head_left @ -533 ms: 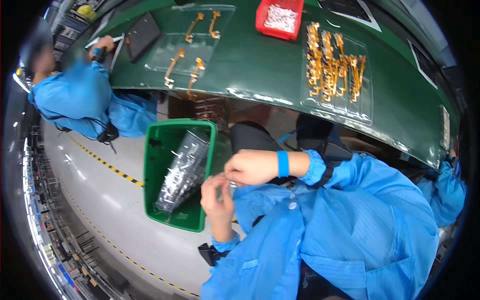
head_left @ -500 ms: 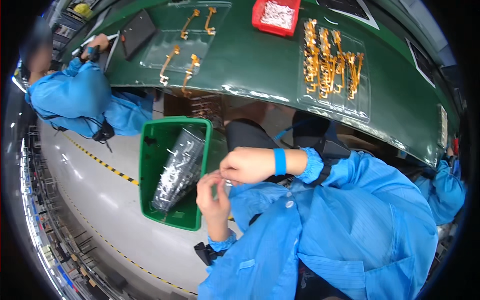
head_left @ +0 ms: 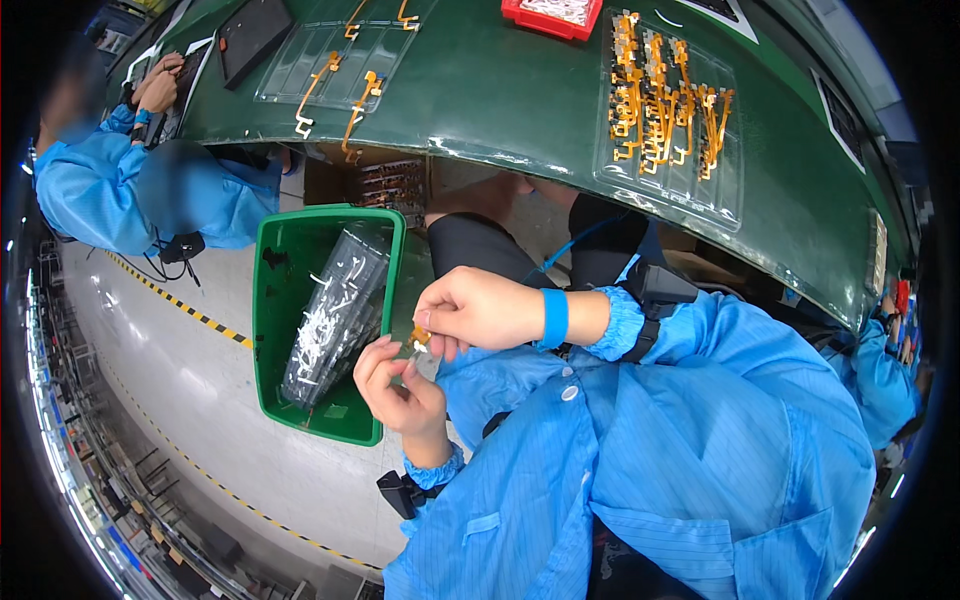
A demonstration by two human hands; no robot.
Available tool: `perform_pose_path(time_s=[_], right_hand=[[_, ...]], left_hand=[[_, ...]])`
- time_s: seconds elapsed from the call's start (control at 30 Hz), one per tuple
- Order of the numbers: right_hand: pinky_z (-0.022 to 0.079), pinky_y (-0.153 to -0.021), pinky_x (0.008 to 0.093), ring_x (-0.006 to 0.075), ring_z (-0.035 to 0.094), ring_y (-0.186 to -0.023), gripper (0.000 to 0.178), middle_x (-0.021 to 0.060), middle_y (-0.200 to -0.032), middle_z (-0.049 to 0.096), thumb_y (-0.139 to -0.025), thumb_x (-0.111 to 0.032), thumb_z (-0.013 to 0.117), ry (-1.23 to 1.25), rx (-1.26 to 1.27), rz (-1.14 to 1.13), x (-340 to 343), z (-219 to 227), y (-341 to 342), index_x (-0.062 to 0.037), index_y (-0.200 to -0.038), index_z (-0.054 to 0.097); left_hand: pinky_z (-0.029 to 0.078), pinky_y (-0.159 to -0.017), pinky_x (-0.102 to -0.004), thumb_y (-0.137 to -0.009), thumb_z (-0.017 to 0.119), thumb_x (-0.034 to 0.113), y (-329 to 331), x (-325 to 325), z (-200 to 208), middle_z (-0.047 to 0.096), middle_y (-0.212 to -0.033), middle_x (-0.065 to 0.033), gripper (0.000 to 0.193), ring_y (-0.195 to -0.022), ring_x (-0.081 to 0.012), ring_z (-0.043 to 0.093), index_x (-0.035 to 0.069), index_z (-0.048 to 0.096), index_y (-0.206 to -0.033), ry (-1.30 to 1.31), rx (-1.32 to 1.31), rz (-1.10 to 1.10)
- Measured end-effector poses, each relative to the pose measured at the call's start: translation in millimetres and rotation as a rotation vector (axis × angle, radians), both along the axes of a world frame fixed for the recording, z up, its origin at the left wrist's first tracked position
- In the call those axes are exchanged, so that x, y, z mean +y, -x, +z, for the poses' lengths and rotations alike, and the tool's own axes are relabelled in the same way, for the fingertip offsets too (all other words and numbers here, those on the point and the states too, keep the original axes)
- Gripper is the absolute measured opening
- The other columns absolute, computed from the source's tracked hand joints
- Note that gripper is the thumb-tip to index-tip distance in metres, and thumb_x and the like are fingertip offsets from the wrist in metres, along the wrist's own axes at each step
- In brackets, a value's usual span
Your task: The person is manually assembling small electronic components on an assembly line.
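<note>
My right hand [head_left: 482, 308], with a blue band at the wrist, pinches a small orange flex cable [head_left: 421, 335] between thumb and fingertips. Just below it, my left hand [head_left: 405, 392] is closed at the cable's lower, whitish end, thumb against fingers. A small clear piece [head_left: 427, 363] shows beside the left thumb; whether it is joined to the cable I cannot tell. Both hands are above my lap, right of a green bin [head_left: 393, 290]. In the bin stand dark plastic trays [head_left: 345, 300] strewn with white strips.
On the green table [head_left: 480, 90], a clear tray [head_left: 725, 205] bears several orange flex cables, and another clear tray [head_left: 275, 85] holds a few. A red box [head_left: 560, 25] of white pieces sits at the far edge. A co-worker [head_left: 110, 190] sits at left. Under the table is a carton [head_left: 325, 180].
Both hands have shifted slightly left and their fingertips have drawn apart a little, so the orange cable now shows between them. The view has tilted; the table sits higher in the picture.
</note>
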State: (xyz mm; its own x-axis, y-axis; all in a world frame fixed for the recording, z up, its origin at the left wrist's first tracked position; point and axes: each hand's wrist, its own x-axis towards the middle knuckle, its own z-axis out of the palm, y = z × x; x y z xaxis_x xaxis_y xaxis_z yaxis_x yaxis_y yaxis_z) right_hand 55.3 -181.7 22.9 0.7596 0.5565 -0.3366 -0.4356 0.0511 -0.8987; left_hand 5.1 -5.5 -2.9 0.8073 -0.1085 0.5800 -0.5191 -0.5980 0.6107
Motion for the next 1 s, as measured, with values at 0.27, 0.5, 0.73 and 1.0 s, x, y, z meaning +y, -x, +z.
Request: perform_pose_path(time_s=[0.27, 0.5, 0.73, 1.0], right_hand=[[0.056, -0.062, 0.0234, 0.0116, 0.069, -0.084, 0.028, 0.0068, -0.094, 0.071, -0.099, -0.024, 0.055, -0.021, 0.026, -0.143, -1, -6, -6, 0.0001, -0.105, 0.067], [0.056, -0.069, 0.0234, 0.0120, 0.068, -0.090, 0.028, 0.0047, -0.099, 0.071, -0.098, -0.026, 0.058, -0.032, 0.057, -0.142, -5, -3, -9, -0.0030, -0.111, 0.068], [0.056, -0.069, 0.0236, 0.0103, 0.067, -0.084, 0.026, 0.0049, -0.095, 0.071, -0.096, -0.023, 0.061, -0.055, 0.049, -0.188, -4, -6, -5, -0.0006, -0.107, 0.069], [0.054, -0.066, 0.0231, 0.0079, 0.064, -0.071, 0.024, 0.0066, -0.080, 0.070, -0.093, -0.019, 0.065, -0.009, -0.097, -0.194, -11, -11, -4, 0.0043, -0.094, 0.071]], left_hand=[[0.055, -0.077, -0.0277, -0.093, 0.058, -0.001, -9, 72, -49, 0.068, -0.091, -0.0156, 0.010, -0.082, -0.0182, 0.068, -0.006, 0.057, -0.102, 0.354, 0.250, 0.533], [0.041, -0.101, -0.0412, -0.085, 0.064, 0.003, -12, 95, -73, 0.058, -0.122, -0.0231, 0.035, -0.117, -0.0350, 0.055, -0.006, 0.058, -0.119, -0.484, 0.351, 0.600], [0.050, -0.076, -0.0367, -0.076, 0.074, -0.006, -9, 0, 5, 0.062, -0.098, -0.0139, 0.025, -0.087, -0.0288, 0.062, 0.000, 0.060, -0.096, -0.116, -0.065, -0.059], [0.051, -0.068, -0.0346, -0.076, 0.072, -0.009, -15, -18, 2, 0.060, -0.089, -0.0123, 0.020, -0.079, -0.0269, 0.061, 0.000, 0.061, -0.091, -0.154, -0.073, -0.053]])
